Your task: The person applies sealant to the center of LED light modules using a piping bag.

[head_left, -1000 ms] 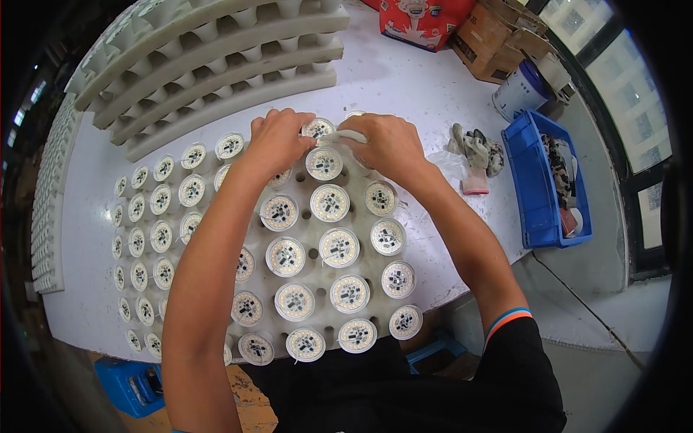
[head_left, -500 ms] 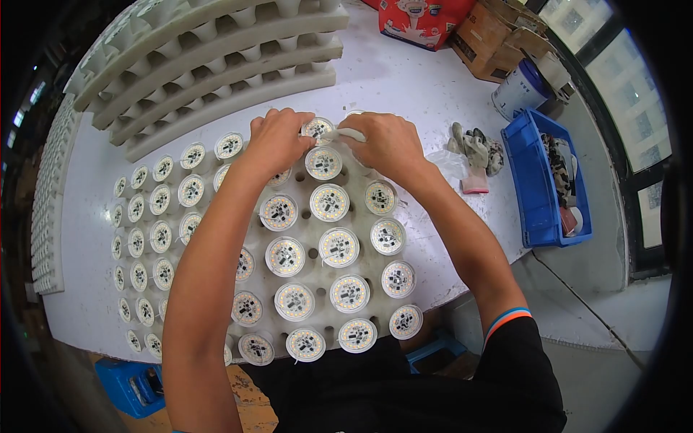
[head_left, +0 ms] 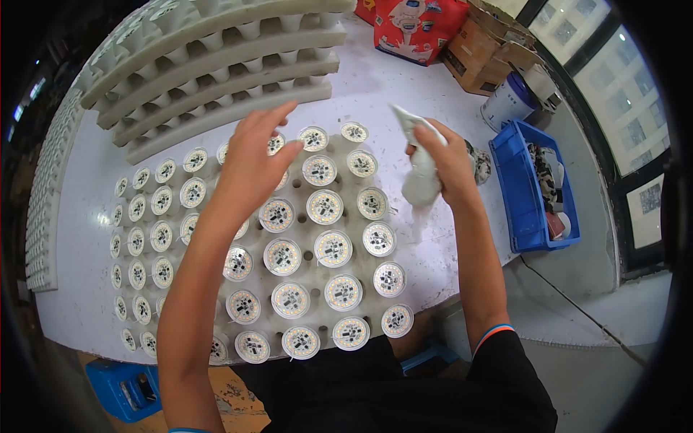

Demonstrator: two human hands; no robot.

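Rows of round LED bulb bodies (head_left: 333, 249) with circuit discs facing up stand in a pale foam tray (head_left: 307, 238). My left hand (head_left: 256, 155) is raised over the tray's upper part, fingers spread, with nothing in it. To the right of the tray, my right hand (head_left: 449, 155) grips a white, soft-looking bag with a narrow tip (head_left: 421, 180). The bag's pointed tip is directed up and to the left, away from the bulbs. Thin wires stick out beside some discs.
Stacked foam trays (head_left: 224, 61) stand at the back left. Along the right are a blue bin (head_left: 516, 184) with mixed items, a white tub (head_left: 509, 101), a cardboard box (head_left: 484, 50) and a red bag (head_left: 415, 29). A blue stool (head_left: 119, 390) is below the table.
My right hand has moved right, away from the bulbs, with the white bag. My left hand has lifted off the far bulb and its fingers have spread.
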